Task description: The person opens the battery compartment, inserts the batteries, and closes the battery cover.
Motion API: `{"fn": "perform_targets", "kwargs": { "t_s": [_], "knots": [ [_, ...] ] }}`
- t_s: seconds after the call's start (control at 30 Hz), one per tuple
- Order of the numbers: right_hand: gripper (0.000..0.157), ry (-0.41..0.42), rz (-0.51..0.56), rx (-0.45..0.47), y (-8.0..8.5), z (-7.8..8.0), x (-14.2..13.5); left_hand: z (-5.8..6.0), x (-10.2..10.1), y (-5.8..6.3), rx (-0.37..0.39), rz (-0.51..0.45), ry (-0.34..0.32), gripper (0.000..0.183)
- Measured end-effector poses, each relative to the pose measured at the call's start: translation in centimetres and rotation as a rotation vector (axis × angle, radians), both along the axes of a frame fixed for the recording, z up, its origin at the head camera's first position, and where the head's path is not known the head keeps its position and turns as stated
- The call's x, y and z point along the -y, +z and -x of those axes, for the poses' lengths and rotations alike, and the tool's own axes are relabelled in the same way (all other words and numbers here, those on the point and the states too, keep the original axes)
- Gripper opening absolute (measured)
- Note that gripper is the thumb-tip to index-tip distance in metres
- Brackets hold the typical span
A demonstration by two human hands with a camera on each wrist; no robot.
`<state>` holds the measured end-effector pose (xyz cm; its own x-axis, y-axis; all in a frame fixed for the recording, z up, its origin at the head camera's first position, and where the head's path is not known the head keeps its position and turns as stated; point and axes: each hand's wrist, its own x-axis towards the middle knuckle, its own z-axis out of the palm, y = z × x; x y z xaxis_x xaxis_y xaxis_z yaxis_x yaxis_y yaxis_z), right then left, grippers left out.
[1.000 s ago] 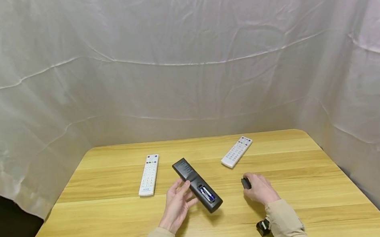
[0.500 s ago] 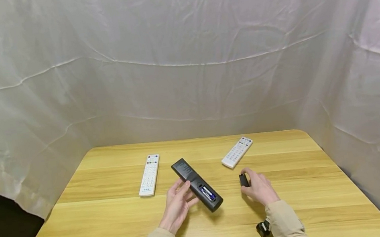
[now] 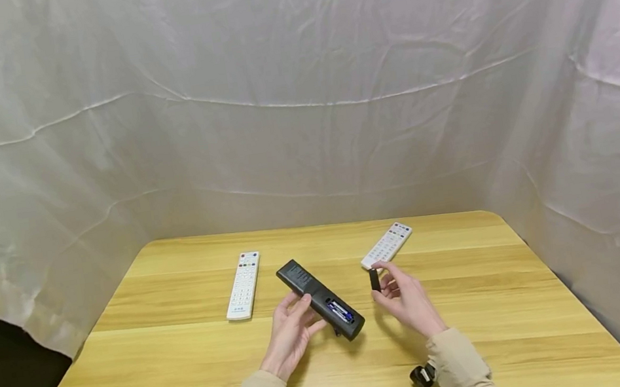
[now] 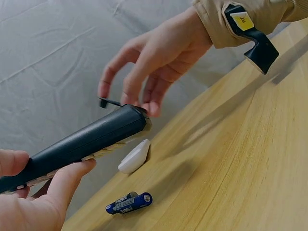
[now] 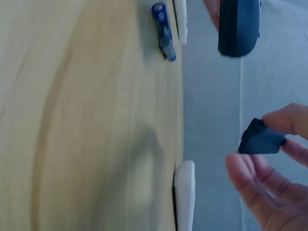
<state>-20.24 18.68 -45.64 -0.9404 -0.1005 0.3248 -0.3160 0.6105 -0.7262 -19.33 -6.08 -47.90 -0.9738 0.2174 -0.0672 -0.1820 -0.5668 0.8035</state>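
Observation:
My left hand (image 3: 290, 336) holds a black remote control (image 3: 302, 280) tilted over the table, its back facing up. The battery compartment in that back lies uncovered, with blue and silver batteries (image 3: 340, 310) inside. To the right of the remote, my right hand (image 3: 411, 301) pinches a small black battery cover (image 3: 374, 280) between thumb and fingers. The right wrist view shows this battery cover (image 5: 263, 138) held apart from the remote's end (image 5: 238, 29). Below the remote, loose blue batteries (image 4: 129, 203) lie on the table in the left wrist view.
A white remote control (image 3: 243, 285) lies at the left of the wooden table (image 3: 150, 368). Another white remote (image 3: 387, 245) lies angled at the back right, just beyond my right fingertips. Pale curtains (image 3: 303, 141) hang around the table's back and sides.
My right hand has moved left and a little farther back with the battery cover, closer to the black remote. The cover has turned more upright. My left hand has tilted the remote slightly.

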Motion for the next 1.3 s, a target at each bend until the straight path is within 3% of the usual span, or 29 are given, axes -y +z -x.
{"fn": "perform_targets", "kwargs": {
  "t_s": [0.17, 0.43, 0.87, 1.3],
  "knots": [
    [0.051, 0.076, 0.086, -0.058, 0.0, -0.2, 0.9, 0.0, 0.0, 0.0, 0.007, -0.002, 0.009, 0.057],
    [0.052, 0.167, 0.113, -0.108, -0.1, -0.4, 1.6, 0.0, 0.0, -0.1, 0.007, -0.006, 0.006, 0.057],
    [0.050, 0.309, 0.059, -0.153, -0.1, -0.8, 2.3, 0.0, -0.1, -0.1, 0.005, 0.016, -0.002, 0.061],
    [0.048, 0.387, 0.009, -0.159, -0.1, -0.8, 2.6, -0.2, -0.2, 0.1, -0.003, 0.029, -0.010, 0.057]
  ]
}}
